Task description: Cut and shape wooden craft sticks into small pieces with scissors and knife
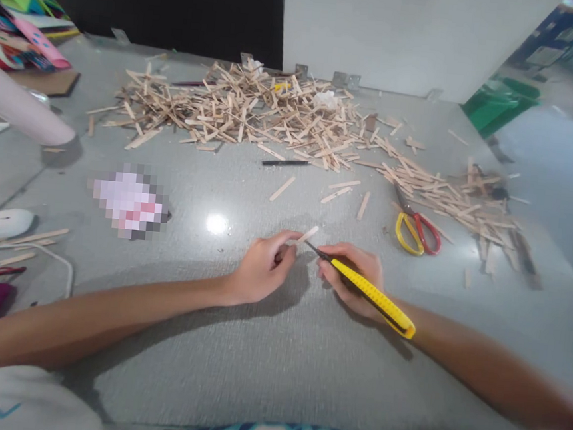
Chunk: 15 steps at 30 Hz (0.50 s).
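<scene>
Near the middle of the grey table [193, 361], my left hand [264, 266] pinches a short wooden craft stick [309, 233] between thumb and forefinger. My right hand [354, 274] is closed around a yellow utility knife [374, 293], its butt pointing back toward my right wrist. The knife's dark blade reaches left to the craft stick and appears to touch it beside my left fingertips. Part of the stick is hidden by my left fingers. Several loose craft sticks lie just beyond my hands.
A wide pile of craft sticks [235, 113] spreads along the back and right. Scissors [412, 233] with red and yellow handles lie right of my hands. A black pen-like stick [285, 163] lies before the pile. At left are a white mouse [7, 224] and a pale roll [20, 105].
</scene>
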Motion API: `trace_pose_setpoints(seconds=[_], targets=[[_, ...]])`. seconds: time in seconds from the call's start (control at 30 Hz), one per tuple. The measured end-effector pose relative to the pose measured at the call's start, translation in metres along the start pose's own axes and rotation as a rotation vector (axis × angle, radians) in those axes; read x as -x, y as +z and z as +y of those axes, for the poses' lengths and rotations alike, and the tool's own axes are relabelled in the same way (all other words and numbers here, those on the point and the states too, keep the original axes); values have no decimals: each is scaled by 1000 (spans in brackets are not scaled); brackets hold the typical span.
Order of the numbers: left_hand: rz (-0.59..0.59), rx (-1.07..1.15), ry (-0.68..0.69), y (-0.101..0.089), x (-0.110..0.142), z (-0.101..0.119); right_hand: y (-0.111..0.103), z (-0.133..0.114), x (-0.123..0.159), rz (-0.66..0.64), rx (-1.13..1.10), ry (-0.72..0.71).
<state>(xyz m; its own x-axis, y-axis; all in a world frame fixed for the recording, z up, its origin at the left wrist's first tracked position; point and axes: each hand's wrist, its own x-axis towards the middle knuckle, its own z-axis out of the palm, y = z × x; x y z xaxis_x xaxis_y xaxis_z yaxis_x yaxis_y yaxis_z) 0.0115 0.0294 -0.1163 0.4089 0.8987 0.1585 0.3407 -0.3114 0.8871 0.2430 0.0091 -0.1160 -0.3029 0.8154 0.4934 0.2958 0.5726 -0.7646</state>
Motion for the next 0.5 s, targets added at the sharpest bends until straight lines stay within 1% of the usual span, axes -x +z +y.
trace_pose_setpoints(seconds=[0.13, 0.3, 0.5], targets=[[4, -8, 27, 0, 0, -1, -1, -1, 0, -5, -37, 84], [15, 0, 38, 0, 1, -3, -2, -3, -2, -3, -34, 84], [4, 12, -13, 2, 3, -4, -1, -3, -2, -11, -34, 111]])
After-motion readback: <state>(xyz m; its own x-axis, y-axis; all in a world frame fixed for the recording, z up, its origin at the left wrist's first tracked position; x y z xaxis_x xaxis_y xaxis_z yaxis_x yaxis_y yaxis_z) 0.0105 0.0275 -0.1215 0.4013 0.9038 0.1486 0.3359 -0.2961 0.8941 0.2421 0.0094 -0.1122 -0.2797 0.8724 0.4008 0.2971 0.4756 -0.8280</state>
